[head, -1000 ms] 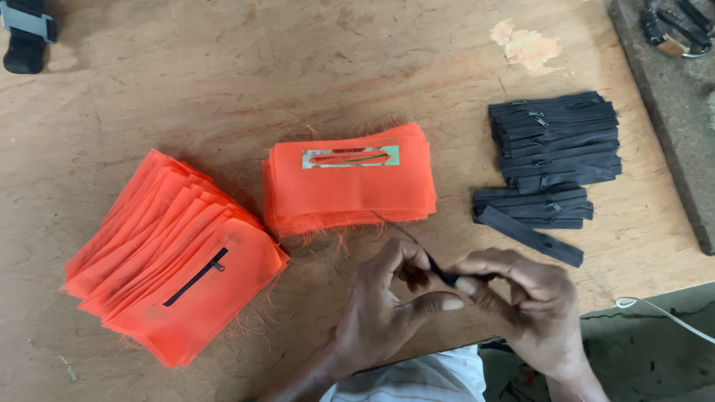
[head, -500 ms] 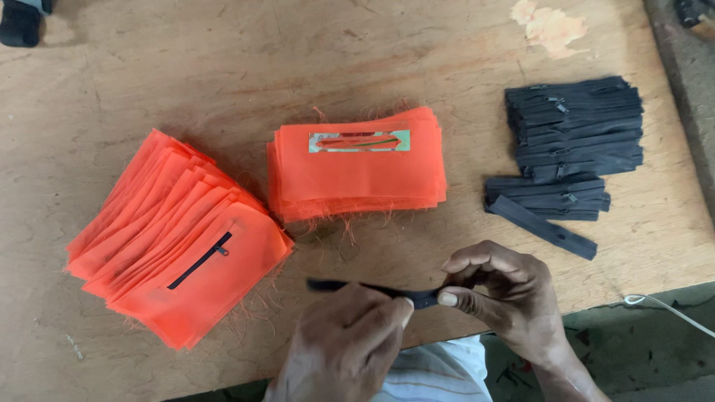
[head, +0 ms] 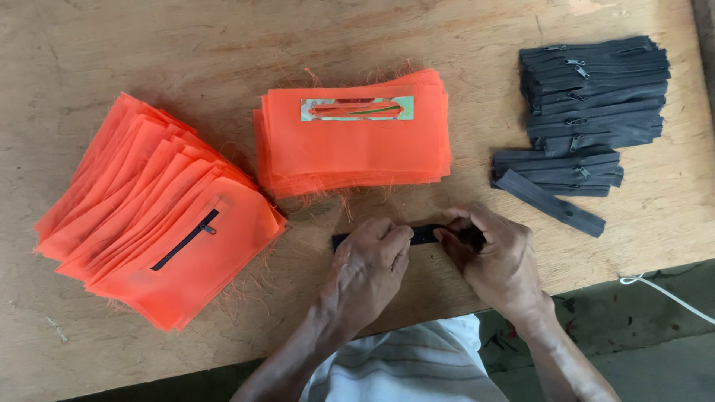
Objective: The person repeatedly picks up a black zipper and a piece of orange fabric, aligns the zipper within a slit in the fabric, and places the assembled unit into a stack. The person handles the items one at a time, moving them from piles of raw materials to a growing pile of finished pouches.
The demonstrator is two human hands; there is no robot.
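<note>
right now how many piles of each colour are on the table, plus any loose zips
orange piles: 2, a fanned pile and a squared pile
black zip piles: 2, a big pile and a small pile
loose black zips: 2, a held zip and a slanting zip
total: 6

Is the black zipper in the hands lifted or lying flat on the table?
Flat: the zipper lies on the table, pressed by the left hand and right hand.

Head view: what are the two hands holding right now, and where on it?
A black zipper, flat on the wooden table. The left hand pinches its left part, the right hand its right end.
</note>
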